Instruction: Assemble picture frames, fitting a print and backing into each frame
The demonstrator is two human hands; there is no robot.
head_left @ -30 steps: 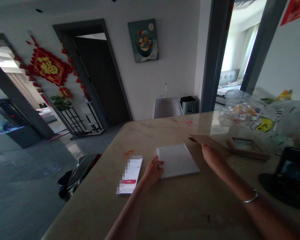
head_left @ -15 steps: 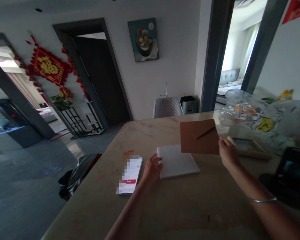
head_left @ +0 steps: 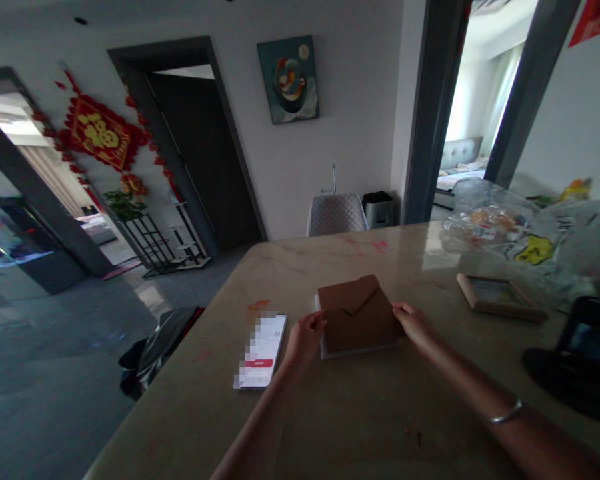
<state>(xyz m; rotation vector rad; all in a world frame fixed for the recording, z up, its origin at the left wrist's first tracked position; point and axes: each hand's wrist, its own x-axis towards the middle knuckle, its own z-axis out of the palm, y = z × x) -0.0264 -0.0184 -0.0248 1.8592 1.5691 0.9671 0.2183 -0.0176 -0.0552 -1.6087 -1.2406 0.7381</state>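
Observation:
A brown envelope [head_left: 356, 323] with a pointed flap lies over a thin white flat square [head_left: 321, 349], of which only the left and lower edges show. My right hand [head_left: 414, 323] pinches the envelope's right edge between thumb and fingers. At its left edge, my left hand [head_left: 306, 335] is closed, fingertips gripping or pressing the envelope's side; the white square's edge is right beside them. A lit phone [head_left: 266, 353] lies flat just left of my left hand, partly blurred out by blocks.
A small wooden frame [head_left: 500, 298] lies to the right, beside clear plastic bags [head_left: 515, 227]. A black stand with a screen [head_left: 580, 360] stands at the right edge. Past the marble-look table's [head_left: 290, 267] far edge is a grey chair [head_left: 337, 213].
My right hand has brought the envelope left and down, onto the white square. My left hand's fingers have drawn together at the envelope's left edge.

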